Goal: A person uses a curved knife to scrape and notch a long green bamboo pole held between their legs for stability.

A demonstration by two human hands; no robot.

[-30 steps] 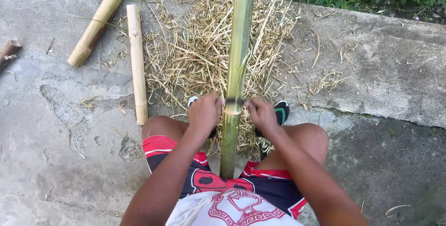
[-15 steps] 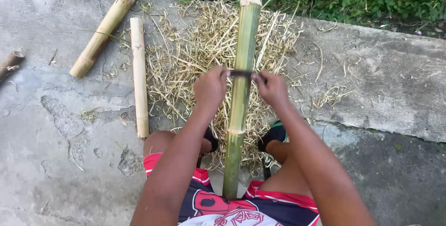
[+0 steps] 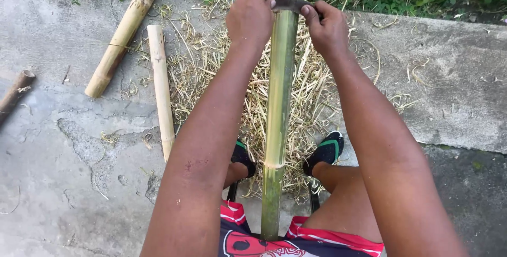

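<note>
Hands: our left hand and right hand, both fisted on one dark blade.
Green bamboo pole: one, between our knees, under the blade.
Loose bamboo pieces: three on the concrete, to our left.
Shoes: two.

I am seeing no packages, labels, signs or screens anywhere from twelve round to six o'clock; nothing of that kind is showing on my feed.
</note>
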